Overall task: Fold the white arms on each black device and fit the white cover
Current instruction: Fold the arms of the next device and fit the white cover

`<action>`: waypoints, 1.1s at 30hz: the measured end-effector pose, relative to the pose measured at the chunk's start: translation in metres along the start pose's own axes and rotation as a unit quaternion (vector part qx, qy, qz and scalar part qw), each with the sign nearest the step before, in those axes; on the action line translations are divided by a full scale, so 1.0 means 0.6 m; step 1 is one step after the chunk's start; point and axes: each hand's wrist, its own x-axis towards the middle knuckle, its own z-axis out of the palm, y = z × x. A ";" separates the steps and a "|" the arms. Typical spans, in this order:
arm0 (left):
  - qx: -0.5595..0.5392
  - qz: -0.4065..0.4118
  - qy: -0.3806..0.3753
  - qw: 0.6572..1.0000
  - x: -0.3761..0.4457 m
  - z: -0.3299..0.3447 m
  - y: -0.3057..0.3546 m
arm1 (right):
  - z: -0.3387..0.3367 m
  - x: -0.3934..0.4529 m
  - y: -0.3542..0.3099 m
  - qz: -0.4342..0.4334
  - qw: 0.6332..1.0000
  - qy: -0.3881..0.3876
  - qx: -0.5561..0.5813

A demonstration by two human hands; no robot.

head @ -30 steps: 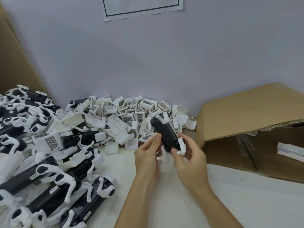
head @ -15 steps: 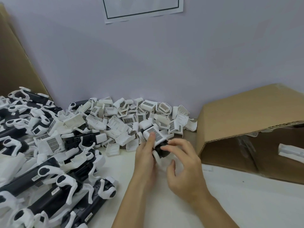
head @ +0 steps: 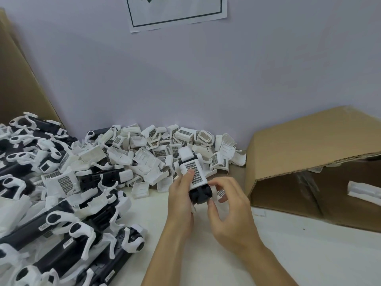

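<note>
At 3 o'clock we see a cardboard box (head: 309, 145) lying on its side on the white table (head: 309, 254), its opening toward us; a white wrapped item (head: 363, 191) lies inside. At 12 o'clock, a printed paper sheet (head: 177, 11) hangs on the pale wall (head: 185, 79). At 9 o'clock, a cardboard panel (head: 18, 79) leans.

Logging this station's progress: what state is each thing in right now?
Black device: held in both hands, white grilled cover on it.
Left hand: grips the device, thumb on the cover.
Right hand: pinches the device's near end.
Brown cardboard box: on its side, open.
</note>
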 end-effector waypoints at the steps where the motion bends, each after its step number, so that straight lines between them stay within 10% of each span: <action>1: 0.012 0.012 -0.004 1.000 0.000 -0.001 0.000 | 0.000 -0.001 0.001 0.008 1.000 -0.002 0.007; 7: 0.153 0.109 0.002 0.982 -0.011 0.011 0.008 | 0.004 -0.004 0.008 0.092 0.995 -0.041 0.022; 14: 0.221 0.036 -0.093 0.970 -0.010 0.027 0.043 | -0.005 0.015 0.012 0.193 0.974 0.056 0.108; 21: 0.269 0.216 0.158 0.925 -0.002 -0.004 0.070 | -0.025 0.034 0.001 0.249 0.933 0.075 0.251; 26: 0.156 0.067 -0.022 0.985 0.004 -0.001 0.070 | -0.020 0.025 -0.002 0.261 0.919 0.045 0.293; 33: 0.139 0.072 -0.020 0.987 0.003 0.002 0.069 | -0.023 0.019 0.001 0.214 0.933 0.051 0.285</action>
